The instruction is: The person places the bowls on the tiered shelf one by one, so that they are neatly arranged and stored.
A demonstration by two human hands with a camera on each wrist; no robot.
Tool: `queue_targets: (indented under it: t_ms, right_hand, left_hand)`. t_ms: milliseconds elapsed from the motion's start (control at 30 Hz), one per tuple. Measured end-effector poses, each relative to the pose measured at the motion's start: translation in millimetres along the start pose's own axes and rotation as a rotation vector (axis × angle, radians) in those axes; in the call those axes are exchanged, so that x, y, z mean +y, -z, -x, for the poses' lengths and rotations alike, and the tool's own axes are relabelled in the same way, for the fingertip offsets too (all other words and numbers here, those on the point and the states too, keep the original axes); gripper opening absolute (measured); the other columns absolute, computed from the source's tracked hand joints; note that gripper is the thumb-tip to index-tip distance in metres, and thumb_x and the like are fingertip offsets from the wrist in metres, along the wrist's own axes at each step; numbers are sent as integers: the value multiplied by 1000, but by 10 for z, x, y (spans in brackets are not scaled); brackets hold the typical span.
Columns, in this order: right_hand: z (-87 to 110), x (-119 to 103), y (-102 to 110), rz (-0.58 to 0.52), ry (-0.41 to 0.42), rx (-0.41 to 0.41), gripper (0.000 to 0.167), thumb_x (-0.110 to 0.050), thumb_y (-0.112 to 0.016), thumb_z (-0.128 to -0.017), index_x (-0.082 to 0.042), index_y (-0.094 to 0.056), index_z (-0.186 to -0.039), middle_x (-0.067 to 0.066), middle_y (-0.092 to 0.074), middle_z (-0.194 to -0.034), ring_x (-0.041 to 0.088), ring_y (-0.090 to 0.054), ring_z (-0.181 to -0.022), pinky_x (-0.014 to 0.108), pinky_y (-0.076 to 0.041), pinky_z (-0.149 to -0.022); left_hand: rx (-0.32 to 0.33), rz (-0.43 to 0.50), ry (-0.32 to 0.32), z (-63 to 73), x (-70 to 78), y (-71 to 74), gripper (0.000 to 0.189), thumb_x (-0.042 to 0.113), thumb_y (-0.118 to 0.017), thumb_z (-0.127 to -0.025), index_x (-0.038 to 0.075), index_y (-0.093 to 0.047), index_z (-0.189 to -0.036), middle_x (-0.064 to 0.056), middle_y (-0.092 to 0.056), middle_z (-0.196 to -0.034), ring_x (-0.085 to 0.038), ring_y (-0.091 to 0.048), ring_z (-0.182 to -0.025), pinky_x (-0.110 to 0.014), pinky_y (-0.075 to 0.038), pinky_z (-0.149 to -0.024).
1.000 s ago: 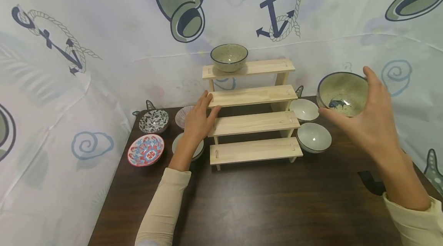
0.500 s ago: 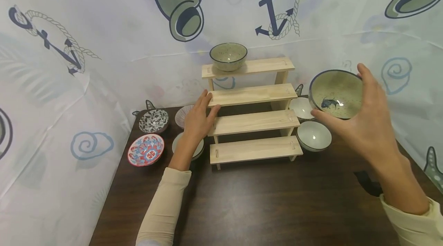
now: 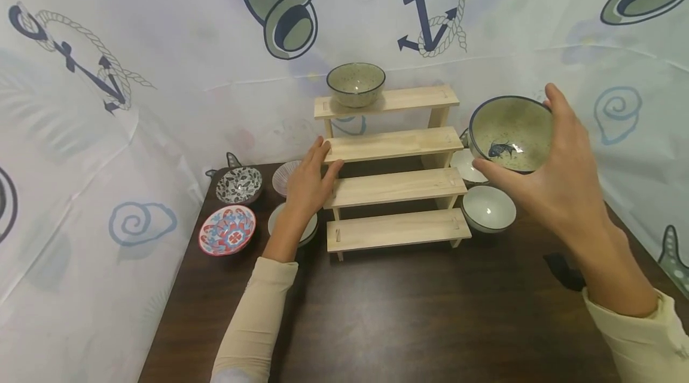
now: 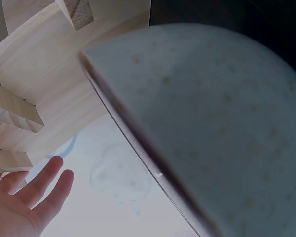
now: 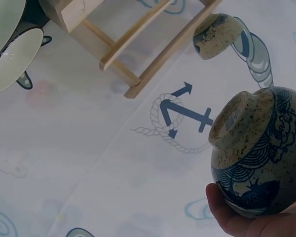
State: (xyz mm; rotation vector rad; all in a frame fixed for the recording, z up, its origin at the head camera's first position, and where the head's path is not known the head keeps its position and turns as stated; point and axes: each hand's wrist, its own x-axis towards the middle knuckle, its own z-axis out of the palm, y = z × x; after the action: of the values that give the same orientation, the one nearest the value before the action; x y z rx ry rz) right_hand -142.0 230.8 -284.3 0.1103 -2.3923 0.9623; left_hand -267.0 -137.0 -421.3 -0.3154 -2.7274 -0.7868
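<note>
My right hand (image 3: 562, 176) grips a speckled green-grey bowl (image 3: 511, 131) by its side, thumb at the near rim, raised to the right of the wooden stand. A blue fish shows inside it, and blue waves and a fish decorate its outside in the right wrist view. The left hand (image 3: 309, 182) rests at the left end of the stepped wooden stand (image 3: 398, 233), its fingertips at the second step from the top. A similar speckled bowl (image 3: 356, 85) sits on the top step, toward its left end. The lower three steps hold nothing.
Left of the stand are a black-and-white patterned bowl (image 3: 239, 185), a red-and-blue bowl (image 3: 227, 230), a striped bowl (image 3: 284, 178) and a pale bowl (image 3: 277, 221) partly behind the left arm. Two pale bowls, the nearer one (image 3: 488, 209) in front, stand at right. A printed cloth hangs behind.
My right hand has carried the bowl left and slightly up, closer to the stand. The left hand has stayed at the stand's left end.
</note>
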Motion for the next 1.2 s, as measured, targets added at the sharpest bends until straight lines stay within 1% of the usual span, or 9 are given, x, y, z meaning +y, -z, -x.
queue_targets:
  t_ms: [100,300,500,767,900,1200]
  right_hand:
    - [-30,-34,-13,3,-2,-1,117,-38,-91,-73,-34,-20,-165,10,-36,-165,37,-32,-151,71,-27,-117]
    - [-146,-57,-56,5,25,32,116,-36,-91,-72,-27,-23,-165,18,-40,-161,42,-36,-147,70,-29,-114]
    - [-240,-71,-79,19,25,51,114,-39,-90,-72,-26,-25,-165,16,-41,-161,38,-37,-147,67,-30,-115]
    - [-353,-73,-131,3,6,38,113,-39,-90,-73,-26,-24,-165,14,-39,-162,38,-38,-145,67,-32,-113]
    - [-386,-62,-160,6,-5,19,114,-41,-89,-74,-26,-22,-165,13,-36,-165,38,-36,-147,68,-31,-114]
    - [-519,-93,-239,9,-15,-10,114,-46,-87,-76,-27,-20,-166,10,-32,-167,35,-33,-150,66,-31,-116]
  left_hand:
    - [-1,-3,-5,7,-8,6,69,59,-42,-107,17,-37,-161,-3,-27,-172,-34,-43,-150,-59,-45,-112]
    - [3,-7,-13,6,-7,13,68,58,-43,-107,17,-38,-161,-4,-28,-171,-35,-44,-149,-59,-45,-111]
    - [1,-7,-11,8,-4,27,67,57,-44,-107,16,-39,-160,-5,-28,-171,-36,-45,-149,-60,-45,-111]
    - [-10,-4,-10,23,-6,18,69,59,-43,-106,16,-38,-161,-5,-27,-172,-37,-45,-148,-59,-45,-111]
    - [-14,2,-7,24,-6,4,69,59,-44,-106,16,-38,-161,-5,-27,-172,-36,-44,-149,-59,-45,-112]
    - [2,2,0,10,7,15,67,56,-45,-107,17,-39,-160,-3,-28,-171,-36,-46,-147,-60,-45,-111]
